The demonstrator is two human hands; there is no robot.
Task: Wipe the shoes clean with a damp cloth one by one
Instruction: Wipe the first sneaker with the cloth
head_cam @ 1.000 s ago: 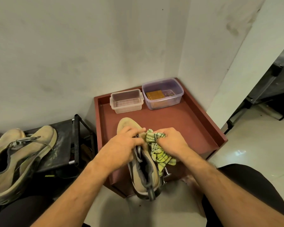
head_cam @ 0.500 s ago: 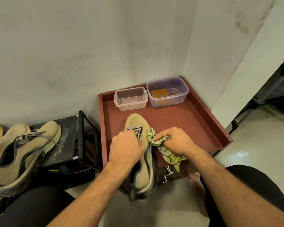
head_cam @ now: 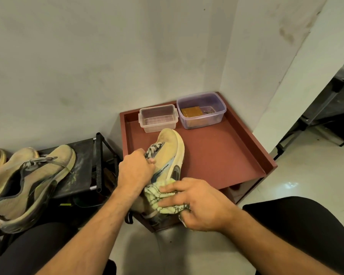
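Observation:
A tan sneaker (head_cam: 169, 151) with grey laces lies tilted on its side over the front of the red tray table (head_cam: 216, 155), toe pointing away. My left hand (head_cam: 134, 169) grips it at the laces and tongue. My right hand (head_cam: 199, 203) holds a yellow-green patterned cloth (head_cam: 159, 197) pressed against the heel end of the shoe, fingers spread over the cloth and a bunch of it tucked in the palm. The heel itself is hidden under the cloth and hands.
A clear plastic box (head_cam: 157, 120) and a purple-tinted box (head_cam: 202, 110) with a brown block inside stand at the tray's back. Left, a black rack (head_cam: 87, 155) carries more tan sneakers (head_cam: 30, 179). White walls enclose the corner; my dark-clothed knees (head_cam: 306, 225) flank the floor.
The shoe has been rolled onto its side, showing its outer face. My right hand with the cloth has slid from near the laces down to the heel end.

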